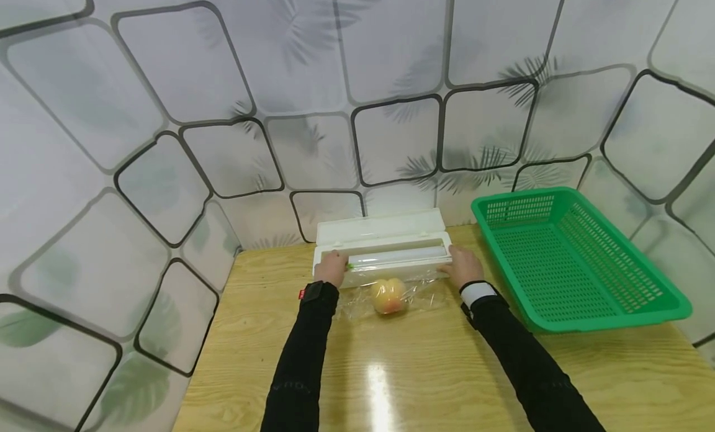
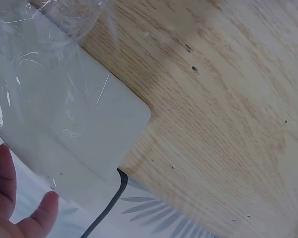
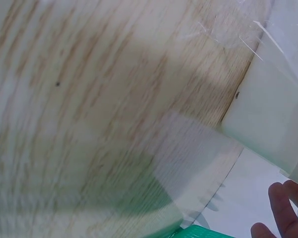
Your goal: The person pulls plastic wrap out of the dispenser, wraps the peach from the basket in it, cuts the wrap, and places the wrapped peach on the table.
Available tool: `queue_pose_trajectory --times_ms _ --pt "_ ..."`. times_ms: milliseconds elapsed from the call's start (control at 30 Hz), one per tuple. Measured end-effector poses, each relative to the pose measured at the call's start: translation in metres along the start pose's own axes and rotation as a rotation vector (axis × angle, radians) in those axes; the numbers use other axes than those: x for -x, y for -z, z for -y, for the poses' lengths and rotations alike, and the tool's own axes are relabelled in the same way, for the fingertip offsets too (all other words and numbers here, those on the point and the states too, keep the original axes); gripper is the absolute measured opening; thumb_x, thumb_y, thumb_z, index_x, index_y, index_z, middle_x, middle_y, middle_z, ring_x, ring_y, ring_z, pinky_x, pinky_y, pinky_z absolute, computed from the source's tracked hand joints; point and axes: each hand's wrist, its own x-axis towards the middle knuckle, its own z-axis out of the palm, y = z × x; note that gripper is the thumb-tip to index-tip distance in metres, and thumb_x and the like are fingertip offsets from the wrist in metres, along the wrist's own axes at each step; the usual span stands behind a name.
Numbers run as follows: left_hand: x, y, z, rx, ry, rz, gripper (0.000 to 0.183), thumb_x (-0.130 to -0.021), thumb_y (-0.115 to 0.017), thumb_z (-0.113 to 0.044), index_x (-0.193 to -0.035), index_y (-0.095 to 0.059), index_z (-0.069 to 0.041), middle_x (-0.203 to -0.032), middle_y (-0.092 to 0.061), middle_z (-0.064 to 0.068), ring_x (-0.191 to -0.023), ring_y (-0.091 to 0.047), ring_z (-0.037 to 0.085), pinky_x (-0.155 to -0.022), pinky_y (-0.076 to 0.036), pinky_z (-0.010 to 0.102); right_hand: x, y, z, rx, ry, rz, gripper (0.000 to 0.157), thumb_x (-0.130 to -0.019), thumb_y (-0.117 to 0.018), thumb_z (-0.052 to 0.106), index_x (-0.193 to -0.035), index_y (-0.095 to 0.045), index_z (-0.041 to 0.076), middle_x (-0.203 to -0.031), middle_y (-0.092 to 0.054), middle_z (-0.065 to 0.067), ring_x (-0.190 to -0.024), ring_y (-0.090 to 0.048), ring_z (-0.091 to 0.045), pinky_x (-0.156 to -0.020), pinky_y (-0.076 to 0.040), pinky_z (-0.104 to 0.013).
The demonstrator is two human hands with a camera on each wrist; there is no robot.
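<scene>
A long white cling film box [image 1: 396, 272] stands on the table with its lid [image 1: 382, 226] raised, and a roll of film [image 1: 398, 255] lies inside. My left hand [image 1: 331, 269] grips the left end of the box at its front edge. At the right end my right hand [image 1: 465, 267] holds it, thumb side toward the front. Clear cling film [image 1: 424, 292] runs crumpled down the front of the box and over a yellow and red peach [image 1: 388, 295]. In the wrist views some fingers [image 2: 6, 173] show curled near the box, and the thumbs are mostly hidden.
A green plastic basket [image 1: 592, 325] with perforated sides stands to the right of the right hand. The wooden table [image 1: 268, 345] meets patterned walls [image 1: 313, 153] behind the box and at the left.
</scene>
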Motion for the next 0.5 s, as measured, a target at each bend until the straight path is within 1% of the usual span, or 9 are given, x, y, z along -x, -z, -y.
queue_pose_trajectory --times_ms 100,200,300,500 --pt "0.0008 0.0030 -0.0007 0.068 0.028 0.031 0.005 -0.084 -0.058 -0.015 -0.084 -0.054 -0.012 -0.088 -0.051 0.008 -0.086 -0.051 0.027 -0.073 -0.041 0.053 -0.0004 0.0003 -0.0003 0.009 -0.002 0.009 0.045 -0.067 -0.076 0.026 -0.090 -0.056 -0.007 -0.081 -0.058 -0.023 -0.071 -0.056 -0.037 -0.061 -0.045 -0.045" --pt "0.0021 0.0055 -0.0012 0.137 0.056 0.051 0.005 -0.085 -0.057 -0.012 -0.083 -0.052 -0.011 -0.090 -0.049 0.009 -0.089 -0.049 0.028 -0.079 -0.035 0.061 -0.0009 0.0006 -0.0001 0.017 -0.012 0.025 0.049 -0.068 -0.076 0.026 -0.096 -0.057 -0.009 -0.086 -0.059 -0.025 -0.074 -0.057 -0.038 -0.064 -0.046 -0.045" --pt "0.0030 0.0055 -0.0003 0.165 0.063 0.055 0.006 -0.085 -0.056 -0.009 -0.085 -0.051 -0.012 -0.090 -0.048 0.009 -0.087 -0.048 0.027 -0.079 -0.035 0.059 -0.0011 0.0006 0.0009 0.014 -0.027 0.036 0.054 -0.068 -0.076 0.026 -0.102 -0.056 -0.011 -0.092 -0.059 -0.027 -0.079 -0.057 -0.039 -0.068 -0.046 -0.046" --pt "0.0027 0.0028 0.0025 0.154 0.035 0.042 0.005 -0.086 -0.055 -0.008 -0.089 -0.053 -0.011 -0.091 -0.047 0.010 -0.086 -0.048 0.027 -0.076 -0.038 0.057 -0.0012 0.0001 0.0018 0.010 -0.049 0.044 0.061 -0.068 -0.076 0.025 -0.110 -0.054 -0.013 -0.099 -0.058 -0.029 -0.085 -0.056 -0.039 -0.072 -0.045 -0.046"
